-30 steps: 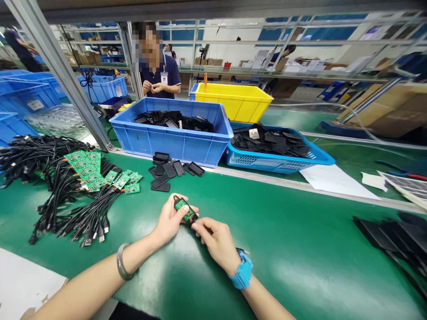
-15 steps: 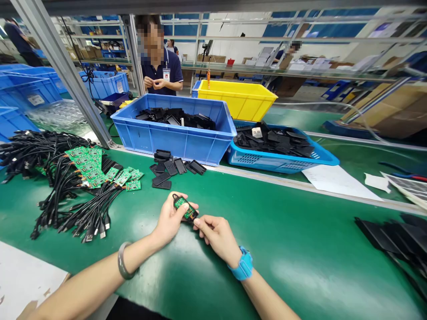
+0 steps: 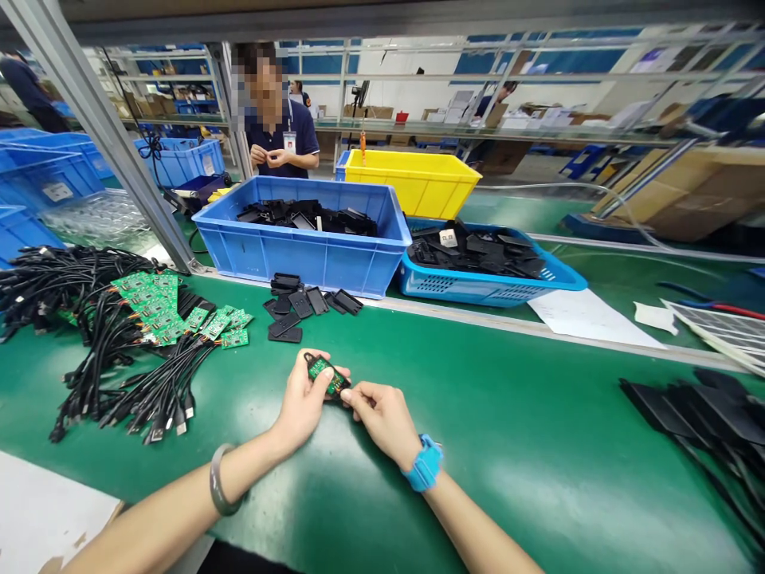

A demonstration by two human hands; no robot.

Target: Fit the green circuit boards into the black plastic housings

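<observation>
My left hand is wrapped round a small black plastic case with a loop at its far end. Inside the case lies a green circuit board, with my left thumb pressed on it. Thin coloured wires show at the board's near end. There, my right hand pinches the end of the case between thumb and fingers; anything else in the pinch is hidden. Beyond my hands, several loose black plastic case parts lie in front of the blue bin.
To the left are green circuit boards and black USB cables. A blue bin and a blue basket hold black parts. Black flat pieces lie at right. A metal post stands left. Across the bench is a co-worker.
The whole view has shifted slightly, with the scene sitting a little lower and further left. Both hands keep hold of the case, and the right fingers stay at its near end.
</observation>
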